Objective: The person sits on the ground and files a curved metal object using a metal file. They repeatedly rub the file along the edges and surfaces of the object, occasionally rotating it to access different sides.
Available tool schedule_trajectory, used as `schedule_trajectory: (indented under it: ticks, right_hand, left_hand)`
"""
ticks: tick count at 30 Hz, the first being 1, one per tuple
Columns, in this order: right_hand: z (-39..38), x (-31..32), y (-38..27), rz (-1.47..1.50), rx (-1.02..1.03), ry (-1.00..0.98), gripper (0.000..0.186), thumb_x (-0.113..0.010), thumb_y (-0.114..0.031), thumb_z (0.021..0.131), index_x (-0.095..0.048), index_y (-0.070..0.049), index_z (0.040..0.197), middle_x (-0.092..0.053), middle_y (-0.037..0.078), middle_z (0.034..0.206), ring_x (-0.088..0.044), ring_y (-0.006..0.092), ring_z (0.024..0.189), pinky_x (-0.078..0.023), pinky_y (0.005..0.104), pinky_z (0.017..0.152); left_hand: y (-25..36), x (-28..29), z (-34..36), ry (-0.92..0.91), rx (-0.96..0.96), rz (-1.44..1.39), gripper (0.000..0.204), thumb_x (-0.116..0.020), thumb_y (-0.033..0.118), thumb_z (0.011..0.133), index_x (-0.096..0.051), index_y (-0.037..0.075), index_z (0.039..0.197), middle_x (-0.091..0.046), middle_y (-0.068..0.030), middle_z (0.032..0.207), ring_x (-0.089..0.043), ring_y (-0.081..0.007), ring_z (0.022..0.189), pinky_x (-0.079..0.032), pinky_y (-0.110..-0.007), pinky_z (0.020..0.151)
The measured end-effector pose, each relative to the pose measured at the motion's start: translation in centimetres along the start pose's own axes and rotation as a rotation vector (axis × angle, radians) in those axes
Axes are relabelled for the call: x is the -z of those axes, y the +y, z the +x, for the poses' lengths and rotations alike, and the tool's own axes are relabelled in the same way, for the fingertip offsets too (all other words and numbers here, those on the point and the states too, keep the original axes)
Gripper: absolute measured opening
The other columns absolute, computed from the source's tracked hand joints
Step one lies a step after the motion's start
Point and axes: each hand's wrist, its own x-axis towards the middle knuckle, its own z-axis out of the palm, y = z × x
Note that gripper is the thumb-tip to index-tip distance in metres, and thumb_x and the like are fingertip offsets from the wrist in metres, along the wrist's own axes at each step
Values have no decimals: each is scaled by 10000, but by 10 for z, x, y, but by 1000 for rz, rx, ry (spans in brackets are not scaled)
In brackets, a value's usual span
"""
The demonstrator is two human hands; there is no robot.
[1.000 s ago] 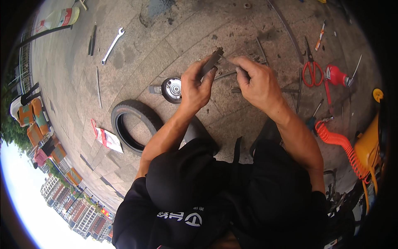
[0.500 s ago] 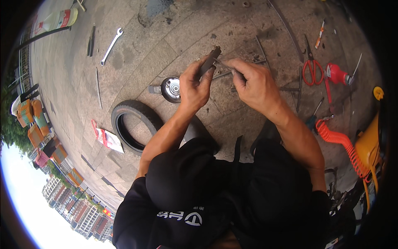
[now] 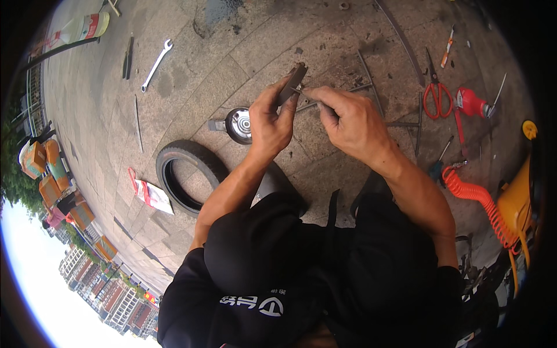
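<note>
My left hand (image 3: 271, 119) is closed around a dark, narrow block (image 3: 292, 84), holding it up at a slant between thumb and fingers. Close by on its right, my right hand (image 3: 351, 120) is closed, thumb bent against the fingers. Something thin projects from its fingertips to the block's side; most of it is hidden, so its kind cannot be made out. Beyond my left wrist, a round silver brake drum (image 3: 238, 126) with a short arm lies on the paving, partly covered by the hand. A black tire (image 3: 164, 168) rests flat beside my left forearm.
Left lie a combination wrench (image 3: 155, 66), pliers (image 3: 127, 58), a thin rod (image 3: 138, 123) and a red-white packet (image 3: 152, 196). On the right are red-handled scissors (image 3: 437, 100), a red bottle (image 3: 471, 103), a screwdriver (image 3: 444, 151), metal bars (image 3: 419, 124) and an orange coiled hose (image 3: 478, 200).
My right hand has shifted slightly left, bringing its fingertips closer to the block. The block has tilted a little in my left hand, which stays in nearly the same place.
</note>
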Motion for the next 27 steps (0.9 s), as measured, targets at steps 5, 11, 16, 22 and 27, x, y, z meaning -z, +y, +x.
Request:
schedule_trajectory:
  ticks: [5, 11, 16, 22, 27]
  right_hand:
    - [2, 0, 2, 32, 13, 162, 296, -646, -41, 908, -682, -58, 1202, -739, 181, 985, -736, 358, 857, -594, 431, 752]
    - [-2, -5, -3, 11, 73, 117, 272, -655, -50, 909, -688, -66, 1178, -742, 170, 980, -739, 341, 853, -600, 421, 745]
    - [1, -4, -2, 41, 20, 158, 299, -640, -2, 904, -698, -66, 1190, -750, 157, 1029, -745, 325, 866, -589, 392, 738]
    - [4, -3, 0, 36, -56, 256, 317, -630, 18, 900, -690, -61, 1201, -743, 169, 1054, -742, 347, 906, -592, 397, 742]
    - [-2, -7, -4, 41, 19, 101, 332, -641, 27, 885, -690, -63, 1201, -742, 174, 1053, -744, 340, 915, -591, 383, 744]
  left_hand:
    - [6, -1, 1, 18, 7, -6, 328, -707, 58, 939, -671, -18, 1256, -727, -185, 1089, -713, -260, 1010, -536, -343, 882]
    - [11, 0, 1, 20, -16, 33, 339, -699, 39, 931, -667, -20, 1264, -725, -188, 1102, -716, -263, 1012, -539, -345, 884]
    - [8, -1, 0, 26, -2, 24, 336, -697, 25, 923, -670, -27, 1254, -727, -195, 1100, -718, -268, 1015, -540, -347, 885]
    - [5, -1, 0, 36, -23, -29, 322, -694, 25, 926, -670, -36, 1241, -730, -197, 1099, -717, -278, 1023, -541, -351, 893]
    - [3, -2, 2, 57, 7, -9, 319, -698, 41, 932, -672, -33, 1241, -731, -190, 1094, -715, -275, 1019, -539, -354, 903]
